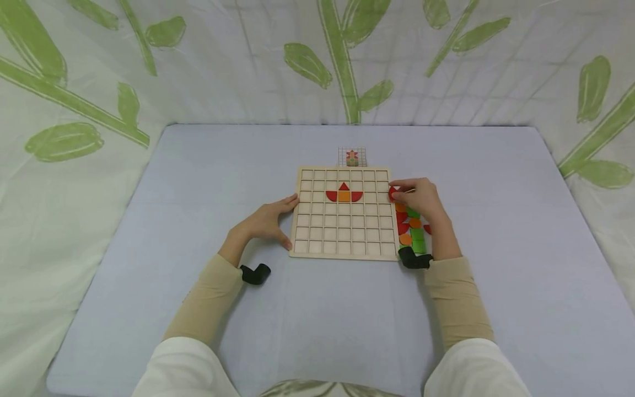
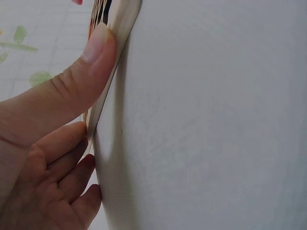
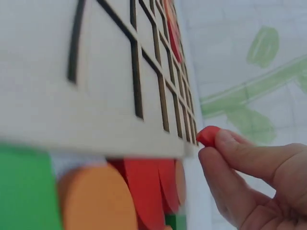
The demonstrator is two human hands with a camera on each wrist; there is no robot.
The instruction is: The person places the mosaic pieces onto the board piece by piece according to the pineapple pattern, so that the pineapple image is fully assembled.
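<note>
A square wooden grid board [image 1: 344,257] lies on the table. My left hand [image 1: 265,221] rests against its left side, thumb near the lower left corner and fingertips higher up; in the left wrist view the thumb [image 2: 98,50] presses the board's edge. On the grid sit an orange square [image 1: 344,196], a red triangle [image 1: 344,187] above it, and red quarter-circle pieces [image 1: 332,196] on either side. My right hand [image 1: 421,199] pinches a small red piece [image 3: 208,136] between thumb and fingers, just at the board's right edge. Its full shape is partly covered by the fingers.
Right of the board lie several loose pieces, among them green squares [image 1: 418,239], orange discs [image 1: 405,239] and red pieces [image 1: 402,227], partly hidden by the right arm. A small pattern card [image 1: 351,157] lies behind the board's far edge. Each wrist carries a black camera mount [image 1: 256,274].
</note>
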